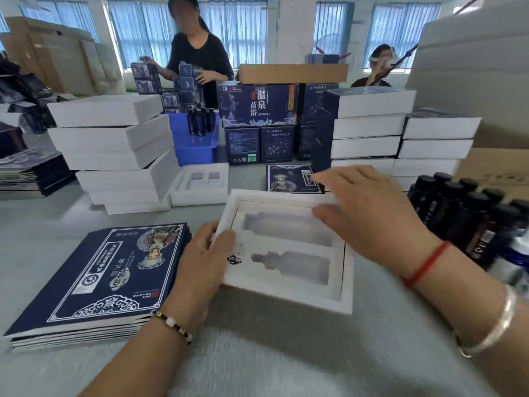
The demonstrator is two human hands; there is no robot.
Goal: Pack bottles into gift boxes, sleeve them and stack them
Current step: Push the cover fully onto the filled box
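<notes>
Grey table (286, 353) — empty gift box (289, 293), hands (206, 253) holding

An open box (286, 250) lies on the tabletop (257, 353). Left of the box is a sleeve stack (97, 282); right of it stand bottles (469, 216). Behind the box, box stacks (114, 147) rise left and right.

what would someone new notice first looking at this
Front and centre, an open white gift box with two empty bottle-shaped recesses, the left hand gripping its left edge and the right hand resting open on its far side. Dark bottles crowd the right; flat navy sleeves lie stacked left.
</notes>
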